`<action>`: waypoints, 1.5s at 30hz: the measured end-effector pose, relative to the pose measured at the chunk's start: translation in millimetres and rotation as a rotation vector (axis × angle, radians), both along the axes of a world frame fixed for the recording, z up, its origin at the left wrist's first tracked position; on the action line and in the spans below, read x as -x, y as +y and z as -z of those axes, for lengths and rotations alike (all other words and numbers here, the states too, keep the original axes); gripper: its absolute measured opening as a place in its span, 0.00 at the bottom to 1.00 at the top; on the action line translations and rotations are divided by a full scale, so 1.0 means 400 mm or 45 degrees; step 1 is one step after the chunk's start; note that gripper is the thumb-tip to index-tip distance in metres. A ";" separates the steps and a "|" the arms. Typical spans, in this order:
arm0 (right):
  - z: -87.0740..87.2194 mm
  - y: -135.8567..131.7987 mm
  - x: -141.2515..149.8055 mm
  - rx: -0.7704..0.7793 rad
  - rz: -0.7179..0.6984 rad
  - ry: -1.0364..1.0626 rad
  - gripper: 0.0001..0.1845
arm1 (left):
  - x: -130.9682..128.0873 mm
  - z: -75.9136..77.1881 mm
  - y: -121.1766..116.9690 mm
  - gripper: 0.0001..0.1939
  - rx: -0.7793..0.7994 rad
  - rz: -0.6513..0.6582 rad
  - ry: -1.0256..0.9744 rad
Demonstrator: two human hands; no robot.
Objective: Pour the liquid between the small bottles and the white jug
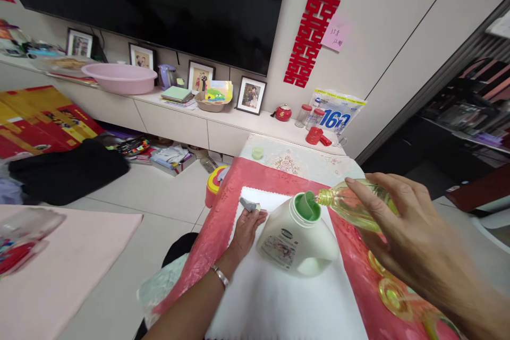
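My right hand [398,218] is wrapped round a clear bottle [342,199] of yellowish liquid, tipped nearly level. The bottle's neck meets the green spout in the mouth of a pale laundry detergent jug [298,244], which stands upright. Whether liquid is flowing is hard to make out. To the left of the jug, my left hand [245,231] pinches a small grey piece with a pale end [250,205], perhaps a spray nozzle. The jug rests on a white mat [255,297] over a red tablecloth [223,207].
Yellow transparent round items [392,297] lie on the table's right side. A pale green lid [257,153] sits at its far end. Behind, a cabinet ledge [183,111] holds photo frames, jars [303,116] and a pink basin [119,79]. A pink-covered surface [91,255] is at left.
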State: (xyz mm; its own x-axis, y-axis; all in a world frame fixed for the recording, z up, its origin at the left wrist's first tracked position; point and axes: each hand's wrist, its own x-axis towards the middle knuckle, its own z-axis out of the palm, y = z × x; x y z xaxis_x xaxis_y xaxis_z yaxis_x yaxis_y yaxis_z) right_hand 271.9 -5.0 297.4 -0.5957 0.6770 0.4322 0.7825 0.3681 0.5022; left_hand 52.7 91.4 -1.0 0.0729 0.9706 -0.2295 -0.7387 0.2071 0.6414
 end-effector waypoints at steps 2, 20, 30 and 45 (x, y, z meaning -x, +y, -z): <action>-0.002 0.001 -0.002 0.003 -0.011 -0.004 0.33 | 0.000 0.001 0.000 0.23 -0.001 -0.003 -0.003; -0.051 0.001 0.022 -0.062 -0.016 -0.141 0.29 | 0.001 -0.010 -0.003 0.25 -0.003 0.002 -0.016; -0.063 0.004 0.021 -0.062 -0.002 -0.211 0.25 | 0.000 0.002 0.001 0.24 -0.002 0.002 -0.022; -0.074 0.011 0.015 -0.063 -0.007 -0.276 0.26 | 0.001 0.000 -0.001 0.25 0.007 0.003 -0.027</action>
